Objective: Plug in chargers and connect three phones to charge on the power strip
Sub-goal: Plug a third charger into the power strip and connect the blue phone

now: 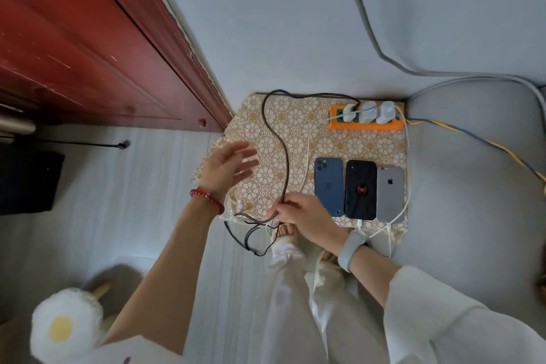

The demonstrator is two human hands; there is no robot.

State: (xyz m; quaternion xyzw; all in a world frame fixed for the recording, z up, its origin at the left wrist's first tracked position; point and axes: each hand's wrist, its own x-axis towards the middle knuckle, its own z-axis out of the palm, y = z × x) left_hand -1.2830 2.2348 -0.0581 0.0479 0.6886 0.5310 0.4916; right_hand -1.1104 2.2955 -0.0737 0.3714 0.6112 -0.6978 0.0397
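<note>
Three phones [359,189] lie just right of my right grip [295,213], pinching the black cable [279,139]; left grip [233,165] hangs apart.

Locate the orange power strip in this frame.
In the head view, the orange power strip lies at the far right edge of the patterned cloth, beyond the three phones, with three white chargers plugged into it.

We are in a home, most likely a bedroom or living room corner: a dark red wooden door [88,47] meets pale painted walls and a light plank floor [141,186]. A small worktop [334,145] under a lace-patterned cloth stands by grey upholstery [472,186], and a fluffy egg-shaped slipper [66,325] lies on the floor.
</note>
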